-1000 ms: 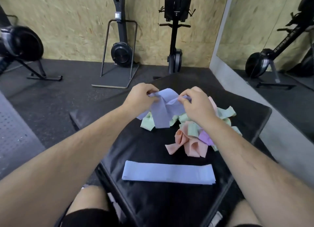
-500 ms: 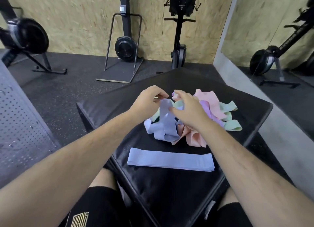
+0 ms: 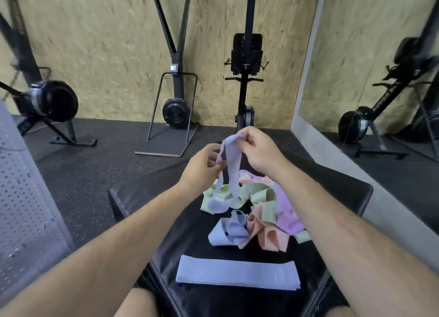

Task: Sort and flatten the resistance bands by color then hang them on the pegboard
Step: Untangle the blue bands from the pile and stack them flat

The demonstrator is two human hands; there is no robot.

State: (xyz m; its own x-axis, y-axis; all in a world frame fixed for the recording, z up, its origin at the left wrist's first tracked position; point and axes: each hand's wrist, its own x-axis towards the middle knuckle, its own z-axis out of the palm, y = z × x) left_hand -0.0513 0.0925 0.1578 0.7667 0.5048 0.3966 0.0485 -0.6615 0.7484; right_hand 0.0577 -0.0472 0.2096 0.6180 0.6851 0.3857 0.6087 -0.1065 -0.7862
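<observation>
The resistance bands (image 3: 263,198) look like soft, matt cloth, the raised blue band (image 3: 231,171) and the flattened blue band (image 3: 237,275) alike, on a tabletop (image 3: 190,236) of black vinyl with a dull sheen. The wall (image 3: 107,55) is rough wood chipboard, the floor (image 3: 95,174) speckled matt rubber, the pegboard (image 3: 23,198) grey and matt, and the mirror (image 3: 368,55) glossy glass.

Both hands, left (image 3: 202,167) and right (image 3: 260,148), pinched a blue band (image 3: 231,171) hanging over the tangled pile (image 3: 268,205); a flattened blue band (image 3: 237,272) lay near the worktop's (image 3: 166,221) front edge.

Room on pad's (image 3: 190,240) L side; band pile (image 3: 273,207) blocks R.
</observation>
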